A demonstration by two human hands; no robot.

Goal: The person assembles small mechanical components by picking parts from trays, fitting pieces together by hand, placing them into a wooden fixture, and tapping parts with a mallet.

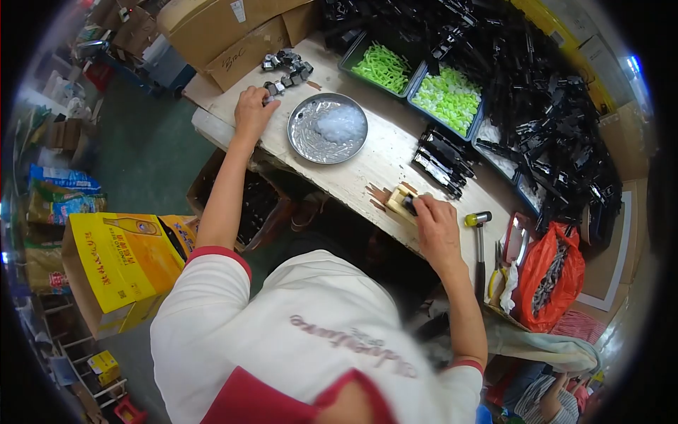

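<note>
My left hand (253, 113) is at the far left of the table, fingers closed on a small dark metal piece (269, 101), beside a pile of similar shiny metal blocks (289, 69). My right hand (438, 225) is at the table's front edge. Its fingers pinch a small black piece (409, 203) set in a beige block (397, 200); the fingers partly hide it. Between the hands stands a round metal dish (305, 141) with a translucent whitish clump (340, 124) in it. Behind my right hand lie several glossy black parts (441, 161) in a row.
Bins of green pieces (381, 67) and green-white pieces (448, 99) stand at the back, with a heap of black parts (551, 134) behind. To the right are a hammer (479, 247), pliers (497, 275) and a red bag (573, 275). Cardboard boxes (212, 35) stand back left.
</note>
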